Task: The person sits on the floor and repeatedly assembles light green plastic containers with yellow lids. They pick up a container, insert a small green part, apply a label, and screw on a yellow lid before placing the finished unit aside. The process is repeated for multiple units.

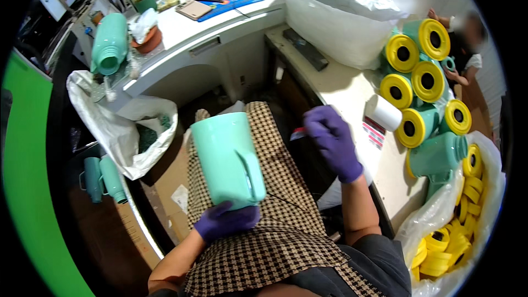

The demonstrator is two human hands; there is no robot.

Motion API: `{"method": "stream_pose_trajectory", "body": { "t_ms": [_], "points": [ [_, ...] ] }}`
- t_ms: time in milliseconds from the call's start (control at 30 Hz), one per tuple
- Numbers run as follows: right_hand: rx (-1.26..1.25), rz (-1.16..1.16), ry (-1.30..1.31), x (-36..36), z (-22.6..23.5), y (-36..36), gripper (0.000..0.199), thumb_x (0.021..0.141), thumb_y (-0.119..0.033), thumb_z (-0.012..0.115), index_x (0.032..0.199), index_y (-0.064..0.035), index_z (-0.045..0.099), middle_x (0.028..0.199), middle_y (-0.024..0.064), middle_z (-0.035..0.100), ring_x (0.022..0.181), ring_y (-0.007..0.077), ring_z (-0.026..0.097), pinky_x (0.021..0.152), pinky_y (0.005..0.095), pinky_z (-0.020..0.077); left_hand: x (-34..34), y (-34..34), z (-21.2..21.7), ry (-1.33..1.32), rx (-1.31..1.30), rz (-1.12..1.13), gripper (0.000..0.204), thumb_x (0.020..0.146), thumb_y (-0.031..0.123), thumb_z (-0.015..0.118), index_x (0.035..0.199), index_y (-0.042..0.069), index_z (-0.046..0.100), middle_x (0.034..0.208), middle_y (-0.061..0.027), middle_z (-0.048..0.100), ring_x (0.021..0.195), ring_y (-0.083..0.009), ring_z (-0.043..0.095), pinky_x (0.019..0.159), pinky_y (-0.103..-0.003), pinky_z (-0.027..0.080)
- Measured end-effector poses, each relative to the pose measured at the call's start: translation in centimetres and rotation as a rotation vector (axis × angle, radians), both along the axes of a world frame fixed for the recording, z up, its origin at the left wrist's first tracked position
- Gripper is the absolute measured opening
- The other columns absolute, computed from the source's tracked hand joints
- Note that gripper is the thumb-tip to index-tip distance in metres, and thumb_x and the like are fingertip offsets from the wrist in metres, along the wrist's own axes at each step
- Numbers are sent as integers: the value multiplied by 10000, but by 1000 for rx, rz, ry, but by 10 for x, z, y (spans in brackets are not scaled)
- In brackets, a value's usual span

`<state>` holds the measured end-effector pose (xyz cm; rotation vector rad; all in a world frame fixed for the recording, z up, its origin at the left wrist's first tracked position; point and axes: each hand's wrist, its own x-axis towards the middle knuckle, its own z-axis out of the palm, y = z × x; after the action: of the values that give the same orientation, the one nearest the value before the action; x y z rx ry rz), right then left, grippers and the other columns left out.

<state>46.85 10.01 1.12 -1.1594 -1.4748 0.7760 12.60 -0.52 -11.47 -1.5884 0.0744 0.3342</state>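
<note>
A mint-green plastic jug body (220, 151) with a moulded side handle rests above my lap, tilted toward me. My left hand (228, 223), in a purple glove, is closed around its near end. My right hand (331, 137), also gloved in purple, hovers to the right of the jug, apart from it. Its fingers are curled in, and whatever they may hold is hidden. Just left of this hand shows a small red and white bit (297, 133), which I cannot identify. A checked apron (275, 187) covers my lap.
Mint jugs with yellow bases (427, 81) are stacked at right, above a bag of yellow rings (448, 245). A white roll (383, 112) stands on the right bench. Left are an open white sack (124, 132) and another mint jug (110, 44). A person (467, 49) is at far right.
</note>
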Motion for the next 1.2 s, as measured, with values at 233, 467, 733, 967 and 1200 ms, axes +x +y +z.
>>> {"method": "stream_pose_trajectory", "body": {
  "t_ms": [233,467,733,967,1200],
  "points": [
    [-266,415,-4,-77,-15,56,210,963,-192,651,896,7,656,814,56,570,762,142,527,720,311,458,0,-4,-16,-190,-186,31,442,940,193,556,1352,265,414,1387,44,450,1362,-134,407,1218,-477,268],
    [-457,409,57,-89,-16,52,244,967,-228,669,893,5,673,747,-20,544,598,43,447,551,235,381,-3,-13,-10,-9,63,15,579,1009,290,563,1518,129,338,1497,-79,449,1347,-253,454,1202,-460,310],
    [-333,308,-97,-101,-17,53,248,872,-244,751,858,-7,680,788,68,576,739,171,558,712,328,474,-6,-11,-8,-693,-1008,110,499,929,211,605,1371,378,447,1322,107,563,1277,-111,521,1225,-480,251],
    [-5,-65,-139,-87,-74,91,432,847,-162,795,1198,-31,580,1137,122,538,985,206,586,870,363,510,-27,-30,39,-1357,-1194,40,557,864,267,742,1329,475,517,1291,95,578,1268,-166,556,1173,-606,306],
    [657,300,-593,-212,10,164,652,743,-92,765,1365,-154,580,1048,129,621,945,338,628,825,430,520,-65,-49,92,-2829,-667,276,684,709,124,771,1329,12,506,1335,-205,491,1103,-367,583,954,-453,499]
  ]
}}
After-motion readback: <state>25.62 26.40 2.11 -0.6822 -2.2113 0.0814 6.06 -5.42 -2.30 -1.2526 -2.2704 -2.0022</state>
